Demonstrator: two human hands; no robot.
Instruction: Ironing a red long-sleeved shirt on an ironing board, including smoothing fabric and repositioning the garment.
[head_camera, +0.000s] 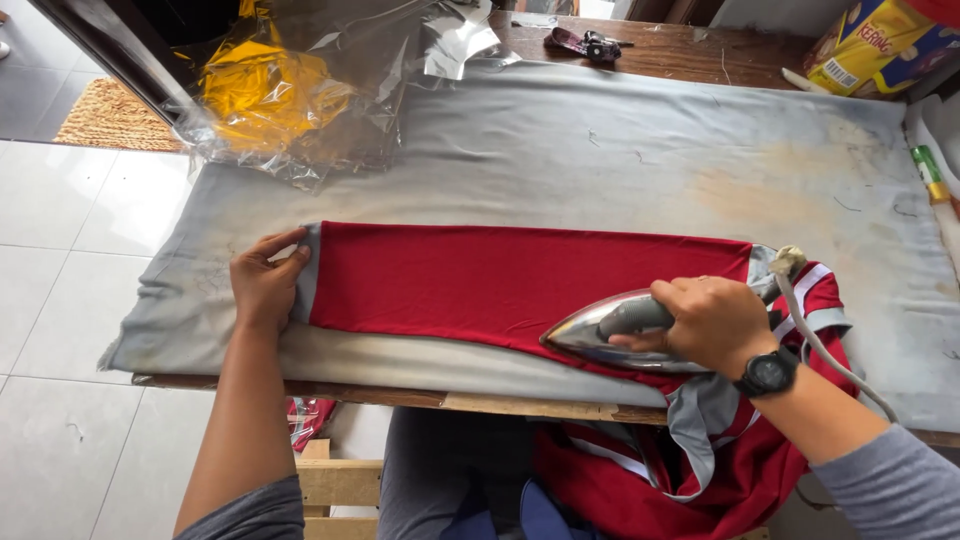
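Observation:
A red garment with grey trim lies stretched flat across the grey padded ironing cloth. My left hand pinches its grey cuff at the left end and holds it against the cloth. My right hand, with a black watch on the wrist, grips the handle of a silver iron resting on the garment near the front edge, tip pointing left. The iron's pale cord runs off to the right. The rest of the garment hangs bunched over the table's front edge.
A clear plastic bag with yellow fabric sits at the back left. A dark clip-like object lies on the wooden table behind. A yellow packet and a green-capped tube are at the right. White tiled floor lies to the left.

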